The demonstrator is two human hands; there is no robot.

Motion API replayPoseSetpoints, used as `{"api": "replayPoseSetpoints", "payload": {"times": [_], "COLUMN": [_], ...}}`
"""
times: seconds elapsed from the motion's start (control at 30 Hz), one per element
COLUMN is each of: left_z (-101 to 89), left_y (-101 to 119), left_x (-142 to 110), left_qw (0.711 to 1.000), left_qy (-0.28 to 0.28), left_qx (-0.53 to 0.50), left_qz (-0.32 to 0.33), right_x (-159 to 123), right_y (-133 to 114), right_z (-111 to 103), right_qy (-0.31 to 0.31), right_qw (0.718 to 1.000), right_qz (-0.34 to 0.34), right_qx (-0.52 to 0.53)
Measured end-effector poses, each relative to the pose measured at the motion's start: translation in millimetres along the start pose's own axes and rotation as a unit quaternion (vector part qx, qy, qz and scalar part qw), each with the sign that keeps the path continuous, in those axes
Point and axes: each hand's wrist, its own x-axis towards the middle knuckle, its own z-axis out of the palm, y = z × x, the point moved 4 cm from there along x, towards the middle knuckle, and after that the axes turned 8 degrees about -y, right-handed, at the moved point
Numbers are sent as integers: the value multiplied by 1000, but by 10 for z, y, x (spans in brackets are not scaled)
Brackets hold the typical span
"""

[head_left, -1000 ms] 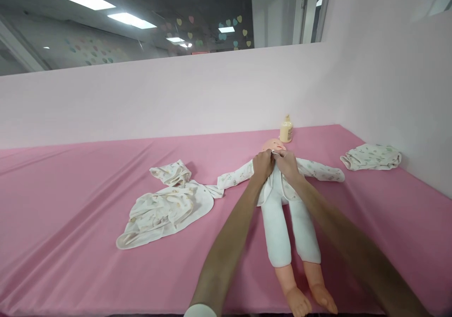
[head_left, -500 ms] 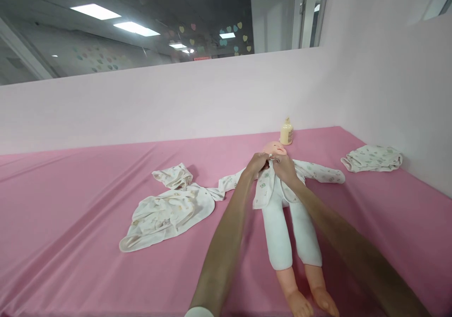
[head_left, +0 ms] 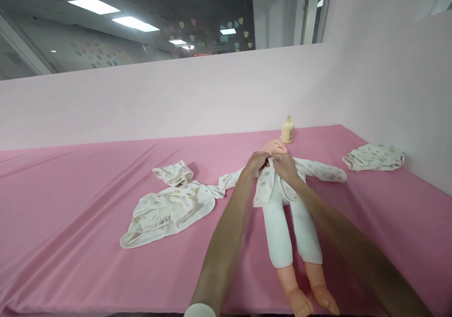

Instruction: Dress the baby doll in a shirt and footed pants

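A: Where is the doll (head_left: pixel 277 230) laid?
B: It is laid on its back on the pink worktop (head_left: pixel 88 190), with its head turned to the back and its 2 bare feet put near the front edge.

A: What is it dressed in?
B: A white jacket (head_left: pixel 262 189) with little prints is worn on top, and white pants (head_left: pixel 310 232) are worn below. The sleeves are spread out to the sides. Low down, the jacket front is left open.

A: How are the hands kept?
B: They are held close together at the neck of the jacket. The jacket edge is pinched by the bent fingers of the right hand (head_left: pixel 285 167). The left hand (head_left: pixel 259 162) is curled nearly closed, and the jacket is held by it too. The fingertips are partly hidden.

A: What is seen around the doll?
B: A pale yellow bottle (head_left: pixel 287 133) is stood up just past the head. On the left, 1 rumpled white garment (head_left: pixel 167 208) is spread out, with a small bunched cloth (head_left: pixel 173 173) at its back. On the far right, a folded cloth (head_left: pixel 374 158) is set near the wall (head_left: pixel 416 109).
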Motion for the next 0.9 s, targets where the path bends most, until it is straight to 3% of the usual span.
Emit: {"api": "replayPoseSetpoints", "payload": {"times": [0.3,0.57,0.73,0.9], "left_z": [40,74,65,96], "left_y": [39,49,40,55], "left_x": [-42,-48,-37,-32], "left_qw": [1000,999,999,999], "left_qy": [6,5,12,11], "left_qx": [5,-5,-1,13], "left_qz": [14,33,34,39], "right_x": [15,-60,-116,-145], "right_y": [54,-28,-102,-115], "right_z": [22,25,59,72], "right_qy": [38,44,32,63], "right_qw": [998,996,988,986], "right_qz": [8,17,-12,-16], "right_qx": [49,-69,-152,-153]}}
